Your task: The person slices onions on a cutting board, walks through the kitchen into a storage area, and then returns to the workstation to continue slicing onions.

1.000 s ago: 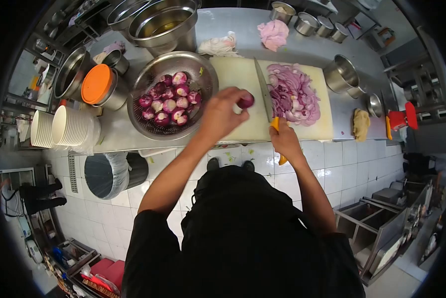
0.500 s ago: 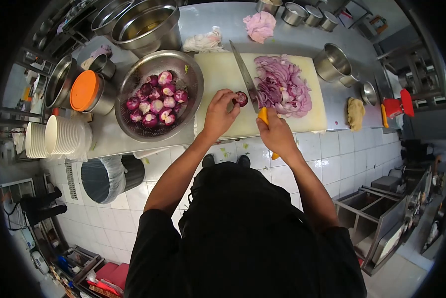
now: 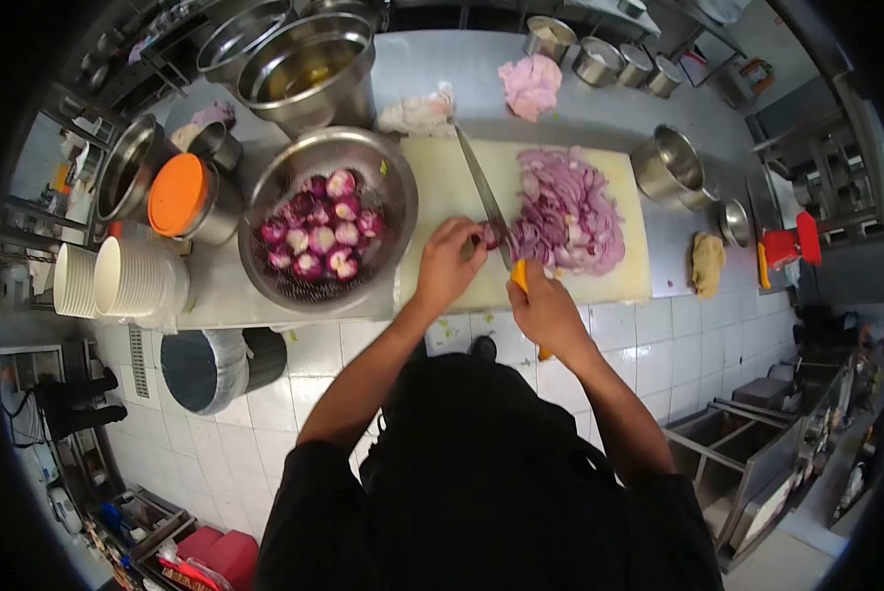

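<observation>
My right hand (image 3: pixel 544 313) is closed around the yellow handle of a long kitchen knife (image 3: pixel 480 177), whose blade points away from me over the cutting board (image 3: pixel 427 187). With curled fingers, my left hand (image 3: pixel 452 258) grips a red onion piece (image 3: pixel 489 236) on the board, right beside the blade's left side. To the right of the knife lies a heap of sliced red onion (image 3: pixel 575 212). A perforated steel bowl (image 3: pixel 400 236) left of the board holds several peeled red onions (image 3: pixel 321 238).
Large steel pots (image 3: pixel 309 89) stand behind the bowl. An orange lid (image 3: pixel 178 194) and stacked white tubs (image 3: pixel 127 278) are on the left. A white cloth (image 3: pixel 417 113), a pink cloth (image 3: pixel 531 86) and a yellow cloth (image 3: pixel 706 264) lie around the board. A bin (image 3: pixel 191 369) stands below the counter edge.
The onion piece in my left hand has come closer to the knife blade and now meets it. The whole scene sits slightly lower in view as the head has shifted.
</observation>
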The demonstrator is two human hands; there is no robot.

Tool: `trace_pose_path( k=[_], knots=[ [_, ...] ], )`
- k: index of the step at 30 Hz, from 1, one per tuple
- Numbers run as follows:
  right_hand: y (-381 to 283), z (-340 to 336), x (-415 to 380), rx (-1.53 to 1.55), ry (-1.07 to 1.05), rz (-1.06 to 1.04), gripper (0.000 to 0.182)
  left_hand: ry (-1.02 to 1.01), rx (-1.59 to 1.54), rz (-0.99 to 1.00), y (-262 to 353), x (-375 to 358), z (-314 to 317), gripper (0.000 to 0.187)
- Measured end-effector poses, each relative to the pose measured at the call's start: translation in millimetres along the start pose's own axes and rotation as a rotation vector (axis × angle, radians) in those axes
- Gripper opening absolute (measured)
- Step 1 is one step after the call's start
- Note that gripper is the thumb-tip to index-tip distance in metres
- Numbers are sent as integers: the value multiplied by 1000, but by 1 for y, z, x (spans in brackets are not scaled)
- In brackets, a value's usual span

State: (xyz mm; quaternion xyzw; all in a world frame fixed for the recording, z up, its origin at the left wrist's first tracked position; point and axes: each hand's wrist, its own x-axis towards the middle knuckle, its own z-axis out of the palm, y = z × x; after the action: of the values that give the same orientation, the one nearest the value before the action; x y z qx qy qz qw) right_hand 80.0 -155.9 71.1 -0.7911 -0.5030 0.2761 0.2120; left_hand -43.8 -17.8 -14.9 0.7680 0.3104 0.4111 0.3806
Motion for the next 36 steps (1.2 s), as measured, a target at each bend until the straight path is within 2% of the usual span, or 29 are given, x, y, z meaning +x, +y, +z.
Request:
trace_pose_path(
  k=[7, 13, 14, 17, 21, 23, 27, 30, 33, 34, 36],
  knots=[
    [-3, -11, 6, -3, -84, 43, 31, -21, 35, -11, -1, -3, 0, 22],
    [28, 41, 36, 41, 58, -100, 29, -61, -15, -48, -3, -3, 0, 20],
    [28, 42, 37, 40, 85, -92, 28, -68, 39, 29, -6, -4, 0, 29],
    [22, 28, 35, 162, -14, 25, 29, -76, 132, 141, 5, -1, 4, 36],
    [16, 13, 41, 248, -154, 198, 36, -98, 40, 117, 3, -1, 9, 41],
    [20, 13, 42, 265, -139, 188, 37, -54, 8, 115, 11, -1, 5, 40],
    [31, 15, 37, 311, -96, 133, 36, -33, 323, 72, 9, 7, -12, 39],
    [25, -5, 27, 336, -60, 169, 35, -55, 499, 77, -10, 10, -12, 44],
    [20, -32, 13, 479, -12, 233, 32, -13, 544, 200, 10, 18, -6, 44],
    [19, -36, 8, 523, 36, 227, 26, -41, 508, 192, 10, 20, 0, 45],
    [30, -38, 6, 524, 69, 241, 25, -90, 434, 177, 11, 31, 13, 47]
  ],
)
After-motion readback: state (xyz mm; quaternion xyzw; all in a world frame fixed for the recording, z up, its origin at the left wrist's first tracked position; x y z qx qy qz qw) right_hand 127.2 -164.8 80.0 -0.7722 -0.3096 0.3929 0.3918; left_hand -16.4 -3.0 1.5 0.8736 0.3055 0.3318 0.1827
